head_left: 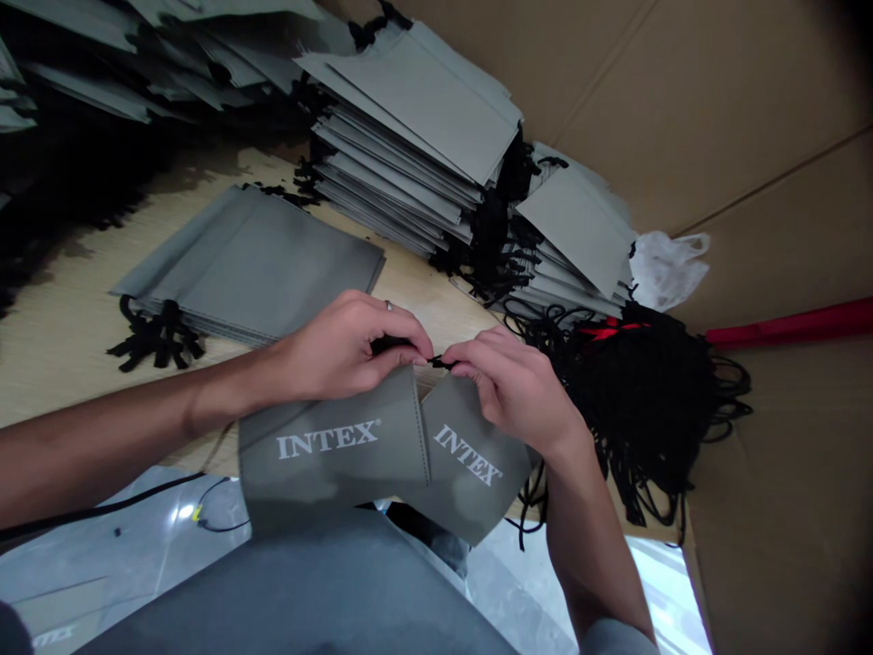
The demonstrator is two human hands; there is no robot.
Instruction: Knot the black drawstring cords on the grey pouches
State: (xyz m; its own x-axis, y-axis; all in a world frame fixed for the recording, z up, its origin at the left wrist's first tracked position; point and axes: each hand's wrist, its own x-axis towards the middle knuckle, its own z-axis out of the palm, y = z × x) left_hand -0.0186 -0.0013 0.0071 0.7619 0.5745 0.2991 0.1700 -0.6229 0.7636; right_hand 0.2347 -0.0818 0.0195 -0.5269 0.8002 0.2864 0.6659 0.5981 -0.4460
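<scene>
My left hand [347,346] and my right hand [511,387] meet over two grey fabric pouches printed INTEX. The left pouch [334,450] hangs from my left fingers. The right pouch [470,468] tilts under my right hand. Both hands pinch a thin black drawstring [436,360] that runs between them at the pouches' top edges. A ring shows on my left hand.
A flat stack of grey pouches [252,264] lies on the wooden table [55,346] ahead. Taller stacks [416,136] stand behind and to the right. A tangle of black cords [655,400] sits at the right, by a cardboard wall [750,109], a white plastic bag [665,268] and a red bar [797,323].
</scene>
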